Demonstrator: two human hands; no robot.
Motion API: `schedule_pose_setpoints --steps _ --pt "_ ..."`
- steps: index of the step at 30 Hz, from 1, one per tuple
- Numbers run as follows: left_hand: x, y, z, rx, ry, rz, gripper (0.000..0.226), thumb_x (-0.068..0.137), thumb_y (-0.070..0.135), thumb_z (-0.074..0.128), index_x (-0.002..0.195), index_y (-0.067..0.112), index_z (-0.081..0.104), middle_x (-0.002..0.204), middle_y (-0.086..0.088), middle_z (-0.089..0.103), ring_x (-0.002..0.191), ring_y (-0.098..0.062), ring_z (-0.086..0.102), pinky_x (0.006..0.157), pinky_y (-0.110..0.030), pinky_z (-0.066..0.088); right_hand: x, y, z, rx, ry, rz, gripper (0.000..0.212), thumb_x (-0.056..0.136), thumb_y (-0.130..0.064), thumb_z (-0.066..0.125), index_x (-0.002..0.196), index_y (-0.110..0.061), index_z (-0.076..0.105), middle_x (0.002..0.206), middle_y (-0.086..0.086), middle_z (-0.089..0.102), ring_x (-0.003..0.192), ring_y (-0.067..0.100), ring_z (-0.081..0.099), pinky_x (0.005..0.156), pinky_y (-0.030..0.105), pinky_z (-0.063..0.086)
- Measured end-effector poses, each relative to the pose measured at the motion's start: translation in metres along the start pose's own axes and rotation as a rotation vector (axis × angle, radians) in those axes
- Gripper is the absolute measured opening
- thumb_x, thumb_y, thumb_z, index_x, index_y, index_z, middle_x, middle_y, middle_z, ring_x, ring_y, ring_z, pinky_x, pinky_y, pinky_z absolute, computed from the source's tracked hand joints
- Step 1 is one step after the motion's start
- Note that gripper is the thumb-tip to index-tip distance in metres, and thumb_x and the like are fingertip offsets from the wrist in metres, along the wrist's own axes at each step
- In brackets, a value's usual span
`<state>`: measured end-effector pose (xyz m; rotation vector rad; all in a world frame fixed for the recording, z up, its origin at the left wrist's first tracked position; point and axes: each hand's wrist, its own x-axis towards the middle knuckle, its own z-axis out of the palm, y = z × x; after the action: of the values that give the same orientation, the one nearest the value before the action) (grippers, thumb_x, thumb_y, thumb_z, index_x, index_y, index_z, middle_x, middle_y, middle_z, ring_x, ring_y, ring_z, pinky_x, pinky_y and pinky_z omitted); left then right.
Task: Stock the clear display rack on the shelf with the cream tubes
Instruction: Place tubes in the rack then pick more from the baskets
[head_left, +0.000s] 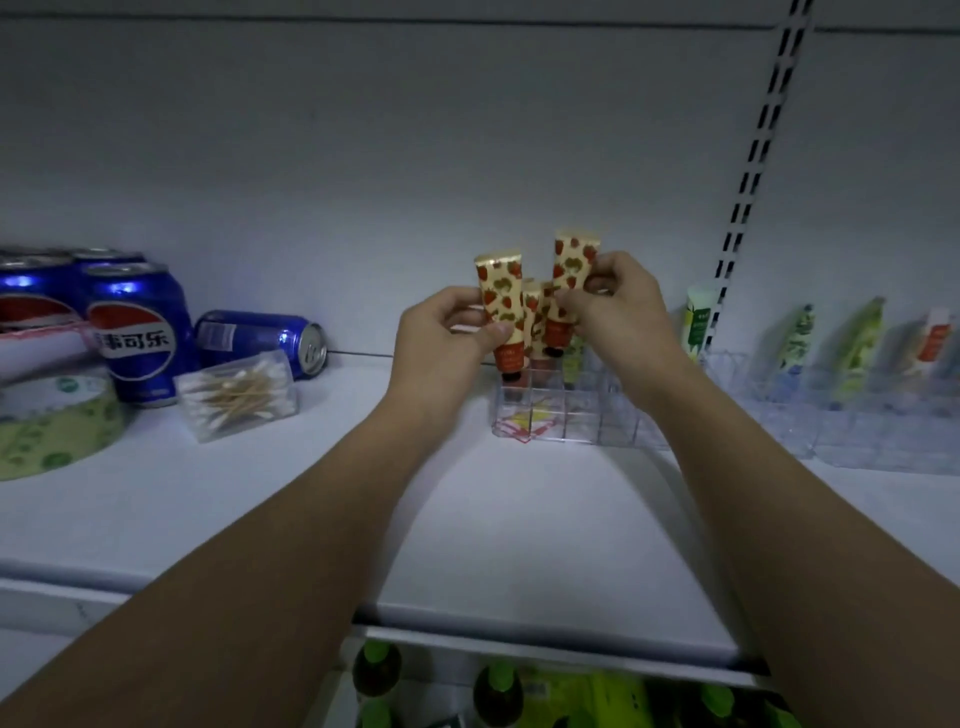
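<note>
Spanning the whole view, 1 white shelf (519, 519) carries, L to R, 4 blue cola cans (137, 332) (3 upright, 1 on its side), 1 clear box of cotton swabs (236, 395), and 2 clear display racks (550, 410) w/ more tubes standing in the R one. Above the near rack's L end, 2 hands each hold 1 strawberry-print cream tube (501, 306) cap down: left hand (441, 343) grip clamped on that tube, right hand (623, 306) grip clamped on the 2nd tube (569, 286). Approx 2 more strawberry tubes stand in the rack between them.
</note>
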<state>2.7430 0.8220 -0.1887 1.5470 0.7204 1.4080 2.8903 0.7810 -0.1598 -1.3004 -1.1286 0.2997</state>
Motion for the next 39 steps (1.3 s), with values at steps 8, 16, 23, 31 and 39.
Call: schedule_pose_setpoints --steps 8,16,23,31,39 --pt "-0.001 -0.003 0.001 0.172 -0.050 -0.065 0.020 0.081 0.008 0.075 0.100 0.013 0.069 0.098 0.003 0.069 0.092 -0.014 0.067 0.079 -0.029 0.057 -0.003 -0.008 -0.005 0.050 -0.068 0.012 0.018 0.097 -0.012 0.053 0.114 -0.018 0.051 0.099 -0.002 0.061 0.094 0.015 0.063 0.080 0.032 0.057" --pt "-0.003 -0.005 0.006 0.246 -0.061 -0.100 0.023 0.080 0.007 0.076 0.100 0.016 0.067 0.094 0.001 0.069 0.089 -0.016 0.067 0.079 -0.035 0.059 0.000 -0.003 -0.005 0.040 -0.070 -0.008 0.016 0.100 -0.014 0.049 0.115 -0.017 0.054 0.110 0.000 0.059 0.099 0.017 0.062 0.082 0.033 0.057" --pt "-0.001 -0.007 0.005 0.279 -0.049 -0.106 0.021 0.077 0.008 0.078 0.093 0.015 0.067 0.088 -0.001 0.069 0.086 -0.017 0.068 0.080 -0.042 0.059 0.001 -0.001 -0.004 -0.005 -0.095 -0.008 0.019 0.098 -0.008 0.052 0.114 -0.018 0.052 0.096 0.003 0.062 0.089 0.017 0.064 0.079 0.036 0.059" --pt "0.001 -0.008 0.006 0.339 -0.075 -0.061 0.023 0.080 0.012 0.077 0.098 0.016 0.063 0.091 0.003 0.065 0.088 -0.015 0.066 0.078 -0.035 0.059 0.001 0.008 -0.004 -0.294 -0.243 0.019 0.010 0.097 -0.009 0.054 0.103 -0.018 0.054 0.097 0.004 0.060 0.098 0.022 0.061 0.089 0.043 0.056" --pt "0.003 -0.008 0.005 0.322 -0.109 -0.075 0.030 0.080 0.012 0.076 0.106 0.018 0.061 0.098 0.005 0.064 0.088 -0.013 0.065 0.068 -0.023 0.056 0.003 0.009 -0.004 -0.320 -0.223 0.004 0.012 0.097 -0.015 0.054 0.108 -0.018 0.049 0.097 0.003 0.059 0.095 0.023 0.062 0.084 0.045 0.057"
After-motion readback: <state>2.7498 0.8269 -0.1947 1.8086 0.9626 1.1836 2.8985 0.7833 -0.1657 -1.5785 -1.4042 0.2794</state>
